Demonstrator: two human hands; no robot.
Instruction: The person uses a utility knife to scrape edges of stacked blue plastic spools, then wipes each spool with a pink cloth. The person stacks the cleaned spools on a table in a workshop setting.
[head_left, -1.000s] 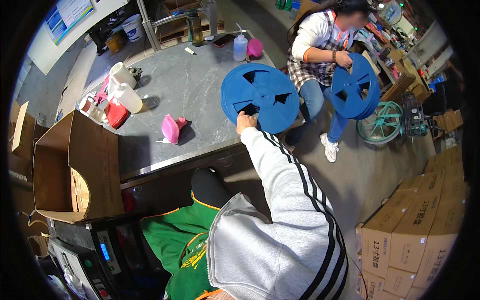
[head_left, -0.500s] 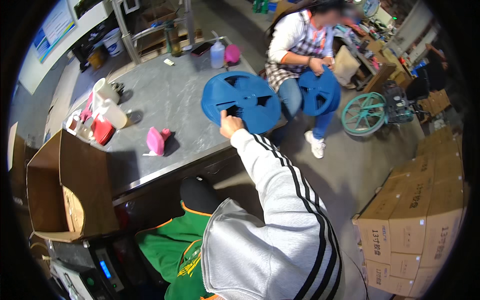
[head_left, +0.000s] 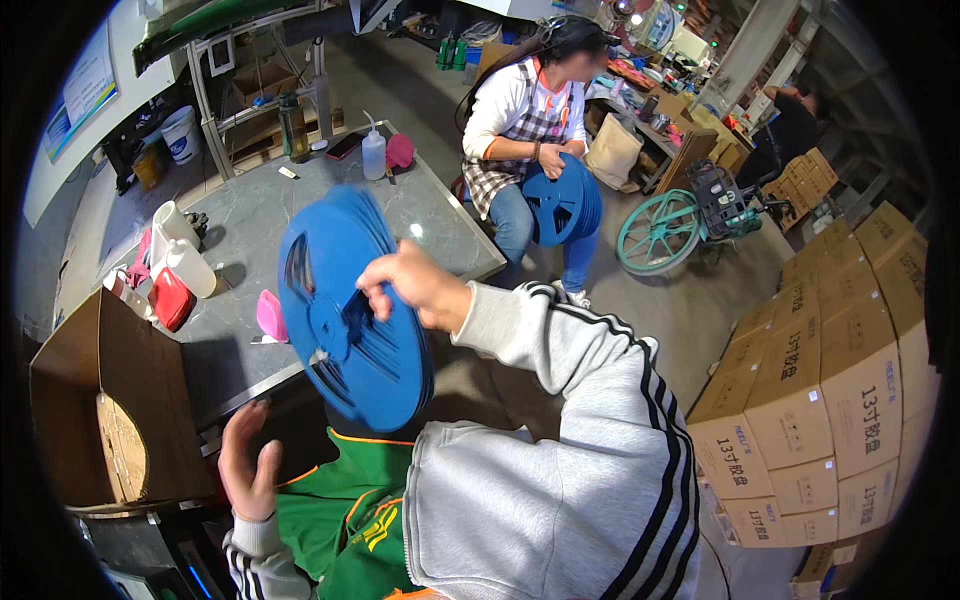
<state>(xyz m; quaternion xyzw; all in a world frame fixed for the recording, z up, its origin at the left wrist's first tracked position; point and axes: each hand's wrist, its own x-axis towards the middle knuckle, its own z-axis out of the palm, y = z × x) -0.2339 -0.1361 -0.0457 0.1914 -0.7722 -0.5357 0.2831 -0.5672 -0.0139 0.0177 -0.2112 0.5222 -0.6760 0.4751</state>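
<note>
A stack of blue plastic reels (head_left: 318, 278) hangs upright in the air before me, held by my right hand (head_left: 418, 284) with its fingers hooked into an opening near the hub. Below and to the left of the reels is my left hand (head_left: 248, 462), fingers and thumb apart, holding nothing. It is close to an open cardboard box (head_left: 160, 395) at the far left. The grey table (head_left: 235, 345) lies behind the reels. A pink cloth-like piece (head_left: 270, 316) lies on it, partly behind the stack.
White bottles (head_left: 190, 268) and a red pouch (head_left: 171, 299) stand at the table's left. At its far end are a squeeze bottle (head_left: 373, 155) and a phone (head_left: 344, 146). A seated co-worker holds other blue reels (head_left: 560, 205). Stacked cartons (head_left: 800, 400) fill the right.
My right hand has lifted the blue reels off the table and brought them left and closer, tilting them upright. My left hand has come into view. The head view has shifted.
</note>
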